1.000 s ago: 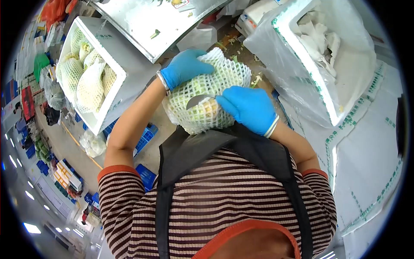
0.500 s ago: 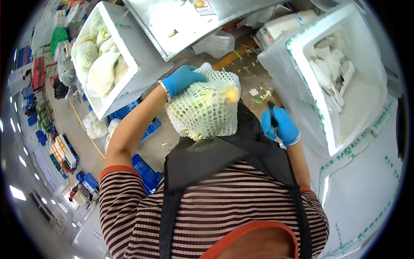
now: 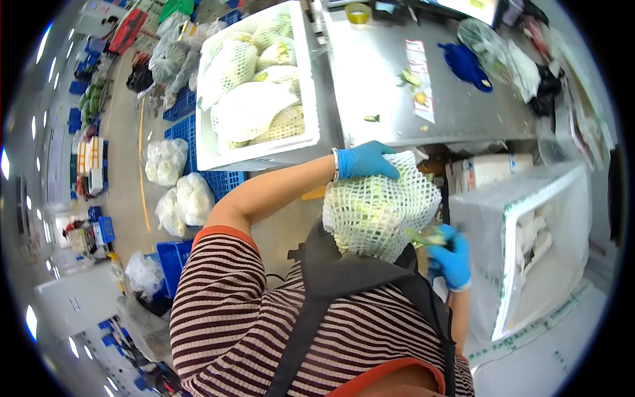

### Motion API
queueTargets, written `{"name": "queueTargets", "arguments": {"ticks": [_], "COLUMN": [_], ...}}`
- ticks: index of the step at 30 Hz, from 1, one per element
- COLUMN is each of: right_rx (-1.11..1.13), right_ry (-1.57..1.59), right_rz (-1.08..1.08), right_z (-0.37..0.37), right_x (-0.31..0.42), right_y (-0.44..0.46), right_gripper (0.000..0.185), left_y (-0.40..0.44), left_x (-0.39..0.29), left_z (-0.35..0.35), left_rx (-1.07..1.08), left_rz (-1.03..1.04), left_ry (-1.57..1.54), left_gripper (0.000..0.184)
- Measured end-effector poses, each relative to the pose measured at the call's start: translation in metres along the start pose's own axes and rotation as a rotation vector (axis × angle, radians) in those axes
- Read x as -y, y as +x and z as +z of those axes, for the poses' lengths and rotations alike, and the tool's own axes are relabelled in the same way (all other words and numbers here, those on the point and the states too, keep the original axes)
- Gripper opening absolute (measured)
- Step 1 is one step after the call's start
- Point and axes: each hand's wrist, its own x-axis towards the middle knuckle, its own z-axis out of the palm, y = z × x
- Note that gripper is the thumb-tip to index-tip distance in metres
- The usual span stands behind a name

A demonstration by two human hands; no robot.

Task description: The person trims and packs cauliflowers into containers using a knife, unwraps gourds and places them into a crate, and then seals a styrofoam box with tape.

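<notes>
- Box of white foam (image 3: 309, 109) at upper left, packed with pale heads in white foam netting (image 3: 231, 63); one lies over others, and their rounded sides press against each other below the rim.
- Blue crates (image 3: 216, 182) show beside and below that box, with bagged pale produce (image 3: 195, 200) on their left.
- At right, a white box (image 3: 506, 264) wrapped in clear plastic holds whitish pieces (image 3: 534, 231) — too jumbled to identify.
- Metal table (image 3: 370, 86) ahead of the hands, its near edge close to the left hand (image 3: 370, 162). On it are a tape roll (image 3: 358, 13), a printed strip (image 3: 419, 63), small vegetable scraps (image 3: 410, 78), a blue bundle (image 3: 466, 66) and crumpled plastic bags (image 3: 486, 43).
- A white carton (image 3: 496, 172) sits between the table and the wrapped box, which stands just beside the right hand (image 3: 453, 258).
- The netted vegetable (image 3: 380, 208) is held in front of the dark apron (image 3: 347, 268), between the two boxes. It is bulky and pale green, with leafy ribs behind white mesh; the mesh flares loosely at upper right.
- Left fingers grip its top through the netting. Right fingers are bent around a green scrap (image 3: 430, 237) near its lower right side — blurred, so its exact form is unclear.
</notes>
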Motion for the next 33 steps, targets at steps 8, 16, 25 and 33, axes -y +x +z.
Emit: {"name": "queueTargets", "arguments": {"ticks": [8,16,25,33], "right_rx": [-0.652,-0.471,-0.612,-0.625], "right_ry": [0.004,0.029,0.032,-0.626], "right_rz": [-0.121,-0.135,-0.060,0.205], "right_z": [-0.047,0.067,0.077,0.022], "right_x": [-0.025,-0.011,-0.025,-0.122], "right_y": [0.063,0.136,0.124,0.095], "right_gripper": [0.015,0.012,0.014,0.040], "left_y": [-0.138,-0.157,-0.056,-0.127], "left_x": [-0.030,-0.094,0.068,0.035], "left_z": [-0.141,-0.309,-0.434,-0.371], "left_rx": [-0.522,-0.983,-0.731,-0.893], "left_rz": [0.366,0.837,0.541,0.583], "left_ry": [-0.165,1.529,1.640,1.073], "left_gripper": [0.056,0.051,0.021,0.039]}}
